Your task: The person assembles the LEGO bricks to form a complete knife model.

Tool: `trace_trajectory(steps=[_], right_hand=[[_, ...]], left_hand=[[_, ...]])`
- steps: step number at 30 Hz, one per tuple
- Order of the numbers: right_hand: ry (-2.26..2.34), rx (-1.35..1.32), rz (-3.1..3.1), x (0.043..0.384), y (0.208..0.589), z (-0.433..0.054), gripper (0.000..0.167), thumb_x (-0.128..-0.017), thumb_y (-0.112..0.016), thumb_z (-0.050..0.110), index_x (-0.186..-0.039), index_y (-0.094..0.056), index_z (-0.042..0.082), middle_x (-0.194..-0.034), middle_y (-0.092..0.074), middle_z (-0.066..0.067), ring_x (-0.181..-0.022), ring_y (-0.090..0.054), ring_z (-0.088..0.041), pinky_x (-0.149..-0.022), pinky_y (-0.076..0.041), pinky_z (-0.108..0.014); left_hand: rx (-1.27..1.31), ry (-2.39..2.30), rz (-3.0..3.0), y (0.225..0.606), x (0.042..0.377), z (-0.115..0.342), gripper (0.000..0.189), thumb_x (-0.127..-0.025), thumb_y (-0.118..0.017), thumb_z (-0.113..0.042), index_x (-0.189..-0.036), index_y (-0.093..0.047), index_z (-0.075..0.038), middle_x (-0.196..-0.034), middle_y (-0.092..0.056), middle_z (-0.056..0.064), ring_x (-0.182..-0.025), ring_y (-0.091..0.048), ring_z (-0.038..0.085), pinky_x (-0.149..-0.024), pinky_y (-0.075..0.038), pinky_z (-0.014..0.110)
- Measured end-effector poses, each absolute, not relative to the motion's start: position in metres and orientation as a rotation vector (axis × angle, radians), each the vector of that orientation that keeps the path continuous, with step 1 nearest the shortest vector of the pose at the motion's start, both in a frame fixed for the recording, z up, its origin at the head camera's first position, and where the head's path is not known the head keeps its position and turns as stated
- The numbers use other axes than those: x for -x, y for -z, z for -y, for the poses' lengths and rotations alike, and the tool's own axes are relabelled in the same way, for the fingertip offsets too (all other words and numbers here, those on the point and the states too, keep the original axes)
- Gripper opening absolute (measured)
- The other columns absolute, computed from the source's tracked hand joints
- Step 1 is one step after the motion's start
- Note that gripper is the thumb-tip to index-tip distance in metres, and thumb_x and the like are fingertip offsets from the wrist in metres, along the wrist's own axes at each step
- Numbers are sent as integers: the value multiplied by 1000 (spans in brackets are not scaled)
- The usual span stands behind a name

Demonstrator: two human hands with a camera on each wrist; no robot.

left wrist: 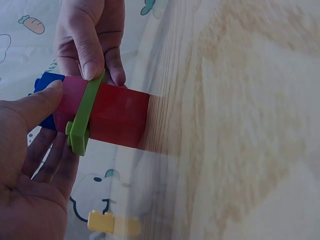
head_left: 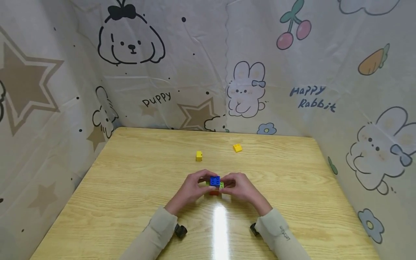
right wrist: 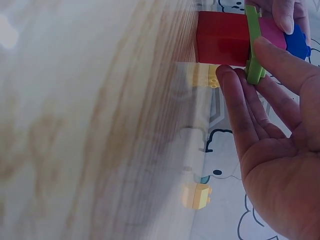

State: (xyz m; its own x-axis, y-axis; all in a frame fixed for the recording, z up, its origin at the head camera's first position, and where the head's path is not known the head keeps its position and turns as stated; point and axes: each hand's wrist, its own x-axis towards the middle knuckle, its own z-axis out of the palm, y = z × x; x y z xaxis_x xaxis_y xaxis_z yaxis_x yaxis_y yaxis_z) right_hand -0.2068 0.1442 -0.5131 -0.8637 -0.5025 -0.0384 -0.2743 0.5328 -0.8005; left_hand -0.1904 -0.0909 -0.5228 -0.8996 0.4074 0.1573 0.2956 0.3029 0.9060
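Observation:
A small tower of toy building blocks stands on the table in front of me. Its red block [left wrist: 120, 112] is lowest, then a flat green plate [left wrist: 86, 117], a pink block [right wrist: 273, 33], and a studded blue block [head_left: 215, 181] on top. My left hand [head_left: 193, 188] pinches the upper part, its thumb lying across the blue and pink blocks in the left wrist view. From the other side my right hand [head_left: 239, 187] grips the end of the green plate, thumb on one face and fingers behind. Fingers partly cover the pink block in the head view.
Two loose blocks lie beyond the hands: a yellow block [head_left: 199, 156] and a lower orange-yellow block [head_left: 237, 148]. A printed cloth wall [head_left: 201, 72] rises behind and beside the wooden table [head_left: 136, 159]. Dark wrist devices [head_left: 180, 231] sit under the sleeves.

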Motion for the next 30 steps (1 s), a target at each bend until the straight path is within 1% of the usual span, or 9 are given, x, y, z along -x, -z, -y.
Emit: trace_trajectory(steps=[6, 11, 17, 23, 26, 30], right_hand=[[1255, 648, -2501, 207, 514, -143, 26, -90, -82, 13, -115, -78, 8, -103, -76, -3, -90, -72, -13, -81, -62, -26], [1248, 645, -2509, 208, 517, -143, 25, -91, -81, 14, -116, -78, 9, -104, -76, -2, -91, -71, -11, -82, -62, -26], [1251, 635, -2513, 206, 518, -143, 25, -91, -81, 15, -115, -78, 10, -106, -76, -3, -92, -71, -13, -83, -62, -28], [1249, 635, -2510, 206, 517, -144, 24, -92, -81, 15, -115, -78, 11, -105, -75, -2, -92, -71, -13, -83, -62, -29], [1244, 646, -2512, 206, 516, -143, 24, -91, -81, 14, -115, -78, 10, -105, -75, -3, -92, -71, -13, -83, -62, -29], [1215, 650, -2527, 207, 515, -142, 26, -91, -81, 15, -116, -78, 9, -106, -75, -4, -92, -70, -12, -83, -62, -29]], left_hand=[[-676, -1673, -2448, 524, 191, 91, 32, -94, -78, -16, -123, -69, -24, -119, -72, -6, -106, -67, 13, -108, -54, 46], [-677, -1674, -2448, 525, 192, 92, 31, -94, -77, -15, -123, -69, -24, -119, -72, -7, -108, -68, 12, -109, -53, 42], [-691, -1670, -2466, 527, 190, 90, 33, -95, -76, -14, -125, -68, -22, -121, -71, -5, -109, -68, 14, -109, -53, 45], [-701, -1658, -2464, 527, 190, 89, 34, -95, -76, -16, -127, -67, -22, -123, -70, -4, -111, -68, 15, -110, -53, 43], [-666, -1668, -2403, 525, 191, 91, 36, -97, -74, -20, -132, -65, -19, -129, -69, -2, -117, -66, 17, -112, -51, 43], [-594, -1706, -2372, 524, 201, 98, 39, -105, -62, -31, -141, -60, -15, -139, -65, 4, -130, -61, 21, -116, -47, 46]])
